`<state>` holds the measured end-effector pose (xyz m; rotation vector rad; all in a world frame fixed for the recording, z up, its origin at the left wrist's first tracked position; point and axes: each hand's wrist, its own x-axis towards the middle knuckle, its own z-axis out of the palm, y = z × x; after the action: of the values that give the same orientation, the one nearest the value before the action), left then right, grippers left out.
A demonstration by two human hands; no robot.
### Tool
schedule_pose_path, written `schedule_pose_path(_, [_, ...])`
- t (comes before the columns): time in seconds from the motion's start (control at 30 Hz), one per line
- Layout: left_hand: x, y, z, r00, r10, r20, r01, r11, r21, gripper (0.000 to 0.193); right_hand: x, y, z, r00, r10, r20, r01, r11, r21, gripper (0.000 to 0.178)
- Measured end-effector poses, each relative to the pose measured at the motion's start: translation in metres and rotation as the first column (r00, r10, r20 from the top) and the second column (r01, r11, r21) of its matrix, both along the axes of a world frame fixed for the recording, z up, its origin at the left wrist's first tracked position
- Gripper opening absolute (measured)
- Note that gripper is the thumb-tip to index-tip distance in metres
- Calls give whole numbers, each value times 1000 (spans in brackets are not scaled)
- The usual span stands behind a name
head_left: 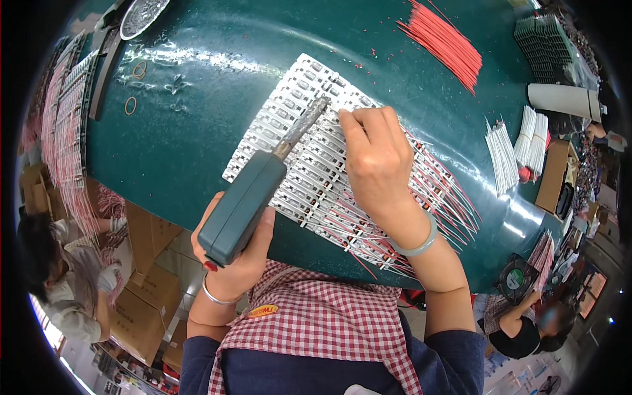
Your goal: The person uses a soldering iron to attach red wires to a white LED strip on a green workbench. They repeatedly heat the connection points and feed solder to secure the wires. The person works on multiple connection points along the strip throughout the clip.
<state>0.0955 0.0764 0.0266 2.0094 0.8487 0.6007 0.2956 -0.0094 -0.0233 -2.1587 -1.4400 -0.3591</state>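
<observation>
My left hand (pixel 240 253) is wrapped round a dark green soldering gun (pixel 243 201), its worn metal rod slanting up and away to the right. The rod's tip lies over the upper part of a panel of small white circuit boards (pixel 263 135), arranged in rows. Beside that tip, my right hand (pixel 378 155) is closed in a pinch, fingertips down at the boards; what they hold is too small to make out. Red and white wires (pixel 447 201) fan out from the panel's right and lower sides, passing partly beneath my right wrist.
Red wires (pixel 444 46) lie in a bundle at the far right, white wire bundles (pixel 503 158) nearer. A metal dish (pixel 141 16) and rubber bands (pixel 131 105) are at left. Wired panels (pixel 69 112) line the left edge. A fan (pixel 517 276) stands lower right. Two people work nearby.
</observation>
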Motion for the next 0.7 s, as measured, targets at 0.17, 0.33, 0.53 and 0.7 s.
schedule_pose_path(0.17, [-5, -5, 3, 996, 92, -1, -91, 987, -134, 25, 1, 0, 0, 1000, 4, -10, -3, 999, 43, 28])
schedule_pose_path(0.33, [-6, -4, 2, 995, 101, -9, -102, 987, -123, 28, 10, -4, 8, 998, 37, -60, -31, 994, 100, 34])
schedule_pose_path(0.53, [-2, 0, -4, 997, 64, 48, -57, 989, -137, 27, 12, 0, 11, 991, -19, -130, 16, 1000, -22, 39])
schedule_pose_path(0.7, [-1, 1, -3, 998, 48, 33, -45, 994, -99, 26, 14, -3, 5, 974, 3, -224, -4, 1000, -5, 35])
